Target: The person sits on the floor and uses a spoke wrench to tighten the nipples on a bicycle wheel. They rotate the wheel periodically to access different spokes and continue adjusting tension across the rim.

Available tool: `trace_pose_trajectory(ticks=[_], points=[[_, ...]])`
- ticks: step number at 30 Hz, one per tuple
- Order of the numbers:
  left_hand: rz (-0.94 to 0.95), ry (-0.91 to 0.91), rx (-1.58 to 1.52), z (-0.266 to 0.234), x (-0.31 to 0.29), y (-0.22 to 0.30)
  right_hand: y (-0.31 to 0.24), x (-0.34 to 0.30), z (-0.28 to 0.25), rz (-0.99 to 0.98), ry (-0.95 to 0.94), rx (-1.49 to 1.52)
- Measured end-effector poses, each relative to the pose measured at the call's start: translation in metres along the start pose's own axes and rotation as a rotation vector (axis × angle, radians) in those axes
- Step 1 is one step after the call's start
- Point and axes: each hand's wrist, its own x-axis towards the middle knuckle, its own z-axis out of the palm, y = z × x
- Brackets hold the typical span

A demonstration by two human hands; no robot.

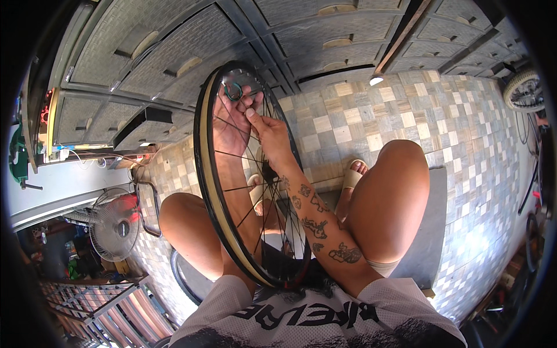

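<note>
A bicycle wheel (204,148) with a black rim, a tan strip around it and dark spokes stands upright between my knees, without a tyre. My left hand (231,132) is behind the spokes, palm up, its fingers curled near the top of the rim at a small teal ring-shaped tool (234,91) that looks like a spoke wrench. On the other side, my right hand (272,137) has its thumb and fingers pinched together by the left fingertips, among the spokes. What it pinches is hidden. The black hub (268,173) sits below my right wrist.
Grey drawer cabinets (313,43) line the far side. At left are a standing fan (116,226), a white worktop (69,185) and a green vise (18,153). Another wheel with a tyre (524,90) is at far right. A dark mat (426,220) lies on the checkered floor.
</note>
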Motion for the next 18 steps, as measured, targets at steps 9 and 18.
trace_pose_trajectory(ticks=[9, 18], points=[[-0.067, 0.234, 0.155, 0.011, 0.009, -0.001, -0.007, -0.005, -0.006, 0.062, -0.013, -0.036], [0.020, 0.326, -0.003, 0.012, 0.002, -0.012, -0.001, -0.001, -0.009, 0.054, -0.018, -0.039]])
